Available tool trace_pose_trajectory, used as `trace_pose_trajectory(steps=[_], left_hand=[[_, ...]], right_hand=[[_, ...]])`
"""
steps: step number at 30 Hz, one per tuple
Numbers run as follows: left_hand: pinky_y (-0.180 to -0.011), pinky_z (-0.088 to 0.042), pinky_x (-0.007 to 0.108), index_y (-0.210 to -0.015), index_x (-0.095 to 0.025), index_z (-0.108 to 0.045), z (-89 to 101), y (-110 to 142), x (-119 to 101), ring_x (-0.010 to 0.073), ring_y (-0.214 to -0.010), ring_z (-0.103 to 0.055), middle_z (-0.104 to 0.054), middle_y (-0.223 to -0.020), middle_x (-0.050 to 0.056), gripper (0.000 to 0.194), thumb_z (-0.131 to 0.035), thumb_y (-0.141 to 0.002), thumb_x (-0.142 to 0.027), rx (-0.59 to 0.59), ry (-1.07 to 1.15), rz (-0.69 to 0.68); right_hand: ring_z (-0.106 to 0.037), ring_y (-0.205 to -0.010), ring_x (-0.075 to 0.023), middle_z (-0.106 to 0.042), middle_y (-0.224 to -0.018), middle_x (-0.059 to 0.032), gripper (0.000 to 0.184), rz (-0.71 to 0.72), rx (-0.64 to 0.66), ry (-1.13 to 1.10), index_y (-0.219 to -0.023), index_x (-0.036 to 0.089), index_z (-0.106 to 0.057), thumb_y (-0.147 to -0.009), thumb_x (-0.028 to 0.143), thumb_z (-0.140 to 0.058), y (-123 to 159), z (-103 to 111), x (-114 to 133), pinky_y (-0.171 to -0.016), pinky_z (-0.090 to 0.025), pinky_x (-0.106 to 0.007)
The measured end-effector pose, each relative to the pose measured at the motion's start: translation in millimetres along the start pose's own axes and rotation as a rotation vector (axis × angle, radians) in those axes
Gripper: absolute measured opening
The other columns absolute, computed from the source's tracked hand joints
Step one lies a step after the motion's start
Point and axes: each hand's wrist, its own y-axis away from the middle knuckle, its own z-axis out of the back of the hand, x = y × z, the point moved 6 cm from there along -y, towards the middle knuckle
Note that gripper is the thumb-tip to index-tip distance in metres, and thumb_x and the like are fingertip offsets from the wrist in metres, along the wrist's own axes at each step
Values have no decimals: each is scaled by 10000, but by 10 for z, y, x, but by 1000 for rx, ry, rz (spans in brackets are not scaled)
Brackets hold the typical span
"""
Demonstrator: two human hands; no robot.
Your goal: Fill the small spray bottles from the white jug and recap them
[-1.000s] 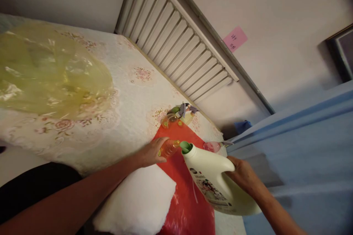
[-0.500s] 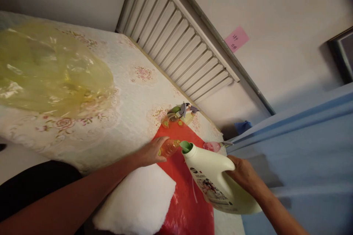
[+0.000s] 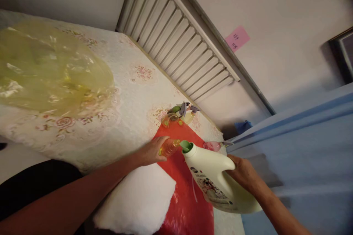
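"At far left, noting what?"

"Yellow plastic bag, puffed and creased, on floral cloth. Looks light, soft and slippery."

"Towards the middle?"

"Left hand, partly curled, fingers and thumb around the base end of a small clear bottle, orange-tinged. White padding beside the forearm, apparently soft; contact, cannot tell."

"Small bottle: location and handling?"

"Over a red plastic sheet, neck pointing right, towards the green-lined mouth of a large pale jug. Touching or just beside, cannot tell; flow of liquid, likewise. Judged light, thin-walled and easily squeezed, slick if wet. Grip lightly around the body, clear of the neck. Near the far end of the sheet, note grey-headed spray bottles."

"Jug: condition and handling?"

"Tilted, mouth towards the small bottle. Judged stiff, smooth and bulky, probably the heavier of the two; fill level, cannot tell. Take hold at the moulded handle, with firm control of tilt."

"Remaining, to the right?"

"Pink spray bottle, beyond the jug's neck. Right hand closed around the jug handle, fingers partly hidden. Blue curtain at far right."
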Motion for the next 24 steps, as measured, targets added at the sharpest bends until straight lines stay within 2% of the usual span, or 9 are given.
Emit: trace_pose_trajectory(steps=[24], left_hand=[[-1104,-370,446,-1396,-202,-377,-6,4,13,310,-1288,-472,-497,-1404,118,833,-755,-654,-200,-13,-12,8]], right_hand=[[-685,-718,-215,-728,-723,-19,111,-21,15,21,-741,199,-625,-733,238,-522,-15,17,27,-601,-447,-248]])
